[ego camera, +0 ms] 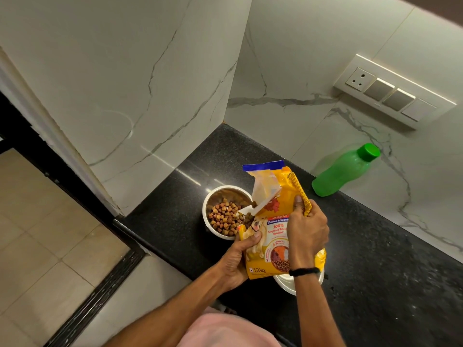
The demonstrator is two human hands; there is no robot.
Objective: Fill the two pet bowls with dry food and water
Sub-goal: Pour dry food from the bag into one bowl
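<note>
Black counter [375, 259], kibble [224, 217] in bowl [209, 200]

The bowl [225, 192] is shining like smooth metal, and the food [224, 219] in it is looking dry and rough. The bag [271, 236] is looking like glossy plastic. The green bottle [343, 171] is showing smooth, cloudy plastic. The black counter [375, 246] is gleaming like speckled polished stone. The white wall [125, 71] is shining like marble. The floor tiles [37, 221] are looking matt.
</note>
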